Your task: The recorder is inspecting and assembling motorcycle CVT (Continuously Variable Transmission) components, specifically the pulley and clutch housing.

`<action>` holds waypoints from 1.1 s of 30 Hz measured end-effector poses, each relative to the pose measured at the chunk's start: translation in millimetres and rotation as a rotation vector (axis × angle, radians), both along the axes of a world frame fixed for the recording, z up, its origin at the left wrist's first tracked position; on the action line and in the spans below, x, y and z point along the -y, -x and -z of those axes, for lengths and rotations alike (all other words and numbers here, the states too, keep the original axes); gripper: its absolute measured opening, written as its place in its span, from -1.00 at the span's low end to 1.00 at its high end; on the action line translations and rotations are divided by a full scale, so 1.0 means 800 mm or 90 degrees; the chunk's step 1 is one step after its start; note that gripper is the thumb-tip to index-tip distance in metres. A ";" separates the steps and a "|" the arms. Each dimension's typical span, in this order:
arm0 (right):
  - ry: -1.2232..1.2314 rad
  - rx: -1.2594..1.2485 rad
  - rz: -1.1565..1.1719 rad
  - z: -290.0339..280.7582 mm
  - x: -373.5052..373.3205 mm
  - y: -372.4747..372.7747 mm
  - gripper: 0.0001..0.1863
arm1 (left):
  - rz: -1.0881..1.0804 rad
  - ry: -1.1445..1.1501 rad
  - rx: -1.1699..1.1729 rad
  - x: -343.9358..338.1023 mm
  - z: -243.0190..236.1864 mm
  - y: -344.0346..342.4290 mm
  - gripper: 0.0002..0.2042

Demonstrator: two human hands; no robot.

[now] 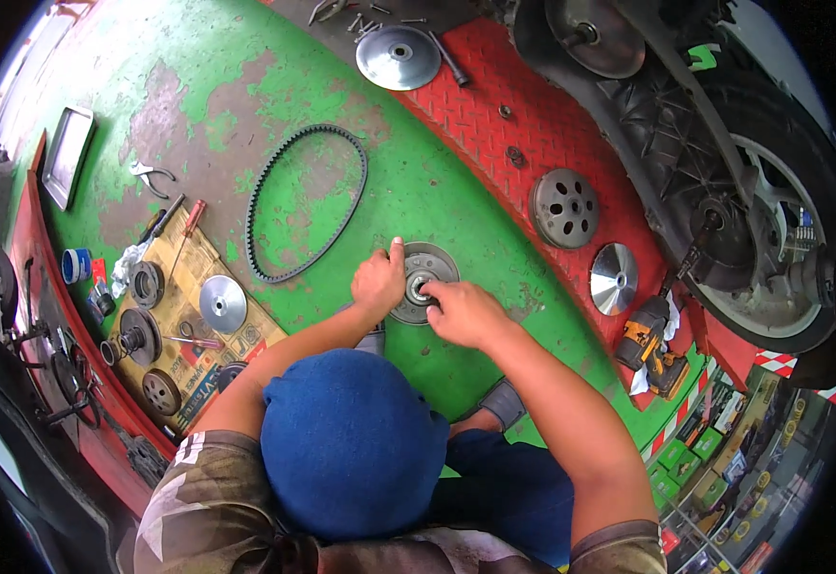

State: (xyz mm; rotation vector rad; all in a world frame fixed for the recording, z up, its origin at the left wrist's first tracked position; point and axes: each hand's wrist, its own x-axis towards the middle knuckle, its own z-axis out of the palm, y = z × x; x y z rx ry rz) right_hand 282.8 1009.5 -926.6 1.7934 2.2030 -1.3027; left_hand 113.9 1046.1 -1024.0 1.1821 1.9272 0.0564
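A round grey metal scooter transmission part (429, 260) with a ringed hub in its middle lies on the green floor in front of me. My left hand (379, 280) is closed at its left edge, the thumb stretched up along the rim. At the hub, my right hand (468, 313) has its fingers curled, with the index fingertip and thumb close to the centre. Whatever sits between those fingers is too small to make out. A black toothed drive belt (252, 218) forms a loop on the floor beyond my left hand.
Flattened cardboard (267, 330) at left carries pulley parts, a silver disc (223, 303) and a red-handled screwdriver (195, 218). Pliers (152, 178) and a metal tray (69, 156) lie farther off. On the red ramp are a holed clutch bell (564, 209) and an impact driver (642, 335), beside a scooter wheel (772, 220).
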 end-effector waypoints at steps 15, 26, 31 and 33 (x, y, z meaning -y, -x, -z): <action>0.138 0.107 0.069 0.004 -0.001 0.036 -0.58 | 0.000 -0.018 0.001 0.002 -0.008 -0.005 -0.28; 0.234 0.051 0.170 0.012 -0.009 0.046 -0.53 | 0.003 -0.021 -0.004 0.001 -0.007 -0.008 -0.29; 0.200 0.223 -0.126 -0.022 -0.024 0.046 -0.36 | 0.001 0.005 -0.007 0.000 -0.011 0.002 -0.30; 0.208 0.192 -0.064 -0.006 -0.013 0.046 -0.37 | 0.005 0.002 -0.003 -0.001 -0.014 -0.004 -0.30</action>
